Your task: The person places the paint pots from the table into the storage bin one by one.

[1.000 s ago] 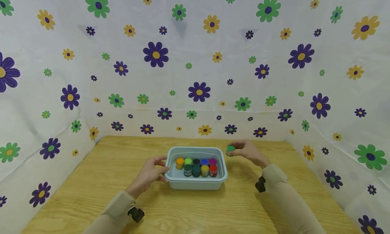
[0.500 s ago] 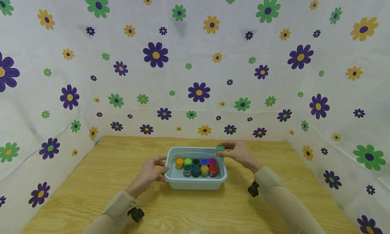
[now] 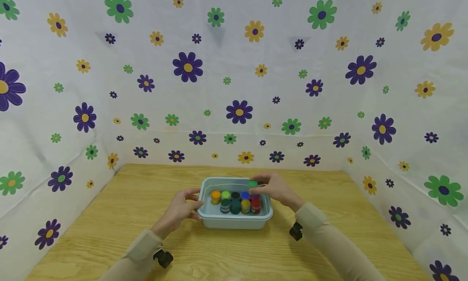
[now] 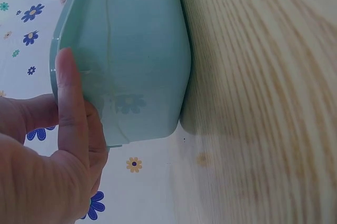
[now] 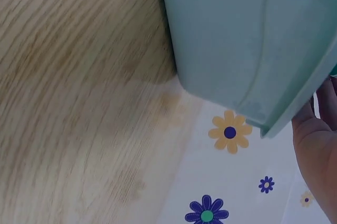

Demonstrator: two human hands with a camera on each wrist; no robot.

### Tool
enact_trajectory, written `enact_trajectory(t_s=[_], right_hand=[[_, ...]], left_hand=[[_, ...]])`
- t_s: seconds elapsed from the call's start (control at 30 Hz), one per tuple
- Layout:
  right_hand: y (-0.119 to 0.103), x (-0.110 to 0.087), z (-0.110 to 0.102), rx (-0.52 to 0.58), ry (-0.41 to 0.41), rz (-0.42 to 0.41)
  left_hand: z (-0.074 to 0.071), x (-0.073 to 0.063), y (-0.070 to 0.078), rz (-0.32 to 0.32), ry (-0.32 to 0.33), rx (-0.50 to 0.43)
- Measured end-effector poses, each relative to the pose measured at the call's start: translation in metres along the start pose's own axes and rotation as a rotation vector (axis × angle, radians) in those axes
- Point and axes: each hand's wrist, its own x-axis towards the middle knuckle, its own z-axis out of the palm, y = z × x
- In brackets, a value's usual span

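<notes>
A pale blue plastic tub (image 3: 234, 223) stands on the table with several small paint jars inside, among them an orange jar (image 3: 215, 197), a yellow one (image 3: 245, 206) and a red one (image 3: 256, 206). My left hand (image 3: 180, 208) grips the tub's left rim, thumb and fingers on either side of it; the left wrist view shows these fingers (image 4: 71, 108) against the outer wall. Over the tub's back right part, my right hand (image 3: 275, 188) pinches a green-lidded paint jar (image 3: 252, 184) between thumb and fingers. In the right wrist view the hand (image 5: 318, 134) is partly cut off behind the rim.
The wooden table (image 3: 234, 256) extends around the tub on all sides. A white cloth with printed flowers (image 3: 239, 110) hangs behind the table and along both sides. Dark wrist cameras (image 3: 163, 258) sit under both sleeves.
My right hand has moved left with the green-lidded jar, from beside the tub to over its back right part. The left hand has kept its grip on the rim.
</notes>
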Motion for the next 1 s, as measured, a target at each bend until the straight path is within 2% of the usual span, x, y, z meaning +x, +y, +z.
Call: enact_trajectory(t_s=[0.13, 0.57, 0.7, 1.0], right_hand=[[-0.008, 0.000, 0.010, -0.013, -0.002, 0.026], [-0.008, 0.013, 0.045, -0.001, -0.020, 0.025], [-0.009, 0.016, 0.056, 0.032, -0.052, -0.007], [-0.015, 0.020, 0.082, -0.002, -0.071, -0.056]], left_hand=[[0.000, 0.000, -0.001, 0.001, 0.003, 0.003], [0.000, 0.000, -0.001, 0.008, -0.013, -0.004], [0.000, 0.002, -0.001, 0.001, -0.014, -0.005], [0.000, 0.004, -0.006, -0.003, -0.008, -0.018]])
